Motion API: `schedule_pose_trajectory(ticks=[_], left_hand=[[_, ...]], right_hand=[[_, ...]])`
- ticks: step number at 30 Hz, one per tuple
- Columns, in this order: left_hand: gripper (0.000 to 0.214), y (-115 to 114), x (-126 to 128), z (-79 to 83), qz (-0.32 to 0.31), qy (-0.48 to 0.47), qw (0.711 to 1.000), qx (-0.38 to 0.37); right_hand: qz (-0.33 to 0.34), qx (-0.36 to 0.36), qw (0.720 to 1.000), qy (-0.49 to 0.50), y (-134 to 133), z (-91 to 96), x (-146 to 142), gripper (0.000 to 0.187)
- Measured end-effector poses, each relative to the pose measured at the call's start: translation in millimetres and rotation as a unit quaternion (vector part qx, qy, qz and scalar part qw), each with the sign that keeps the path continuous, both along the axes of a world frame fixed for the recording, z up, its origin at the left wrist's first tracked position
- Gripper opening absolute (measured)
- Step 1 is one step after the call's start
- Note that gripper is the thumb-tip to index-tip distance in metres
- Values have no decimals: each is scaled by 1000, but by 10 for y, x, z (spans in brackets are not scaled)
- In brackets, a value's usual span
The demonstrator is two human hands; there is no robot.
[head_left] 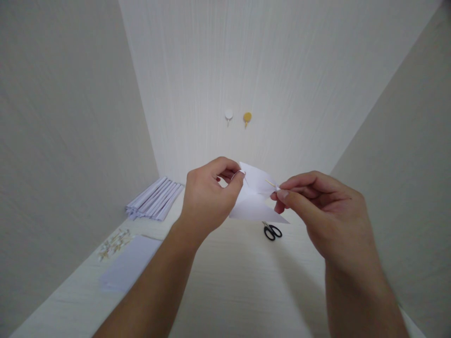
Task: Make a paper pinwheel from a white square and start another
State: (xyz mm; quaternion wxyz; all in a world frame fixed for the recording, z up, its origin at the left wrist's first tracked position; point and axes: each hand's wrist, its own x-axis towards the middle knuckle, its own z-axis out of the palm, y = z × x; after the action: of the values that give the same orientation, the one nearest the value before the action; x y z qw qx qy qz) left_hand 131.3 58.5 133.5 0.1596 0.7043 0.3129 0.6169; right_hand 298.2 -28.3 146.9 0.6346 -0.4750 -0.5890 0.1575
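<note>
A folded piece of white paper (254, 199) is held up in the air between both hands, above the table. My left hand (207, 195) pinches its left corner with thumb and forefinger. My right hand (317, 206) pinches its right corner, where a thin yellowish pin or stick (270, 183) shows against the paper. Both hands have their fingers closed.
Black-handled scissors (272, 231) lie on the pale table (239, 281) below the paper. At the left are a bundle of rolled white paper tubes (155, 198), a flat sheet stack (130, 263) and a heap of small pins (113, 243). A white pushpin (229, 115) and a yellow pushpin (247, 117) are stuck in the back wall.
</note>
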Motion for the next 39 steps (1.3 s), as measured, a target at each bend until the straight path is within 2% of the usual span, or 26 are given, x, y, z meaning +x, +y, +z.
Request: schedule_pose_trajectory(ticks=[9,12,14,16,21,23,25,30,39], left_hand=[[7,51,14,-13,-7,48,999,1],[9,84,-4,-84,-28,49,998,-24],[10,85,-23,-200,-40,51,996,-58],[11,54,-49,-383,-58,76,990,-105],[13,-76,-146,-983,-114,131,962,-211],[13,-83,-187,-1182,-125,148,956,-218],[12,-58,-219,-1316,-128,171,959,-185],[6,9,-250,-1436,-134,194,966,-104],[10,36,-223,-1580,-168,232,950,-126]], right_hand=[[34,-11,999,22,9,-8,2,8],[57,-23,997,56,73,-80,21,10],[80,-44,993,79,135,-193,40,12],[119,-79,984,104,192,-369,51,15],[185,-196,949,163,218,-959,13,26],[194,-226,938,175,207,-1169,8,27],[202,-244,930,188,207,-1328,28,29],[206,-259,926,182,201,-1536,138,30],[195,-266,935,131,67,-1782,140,22]])
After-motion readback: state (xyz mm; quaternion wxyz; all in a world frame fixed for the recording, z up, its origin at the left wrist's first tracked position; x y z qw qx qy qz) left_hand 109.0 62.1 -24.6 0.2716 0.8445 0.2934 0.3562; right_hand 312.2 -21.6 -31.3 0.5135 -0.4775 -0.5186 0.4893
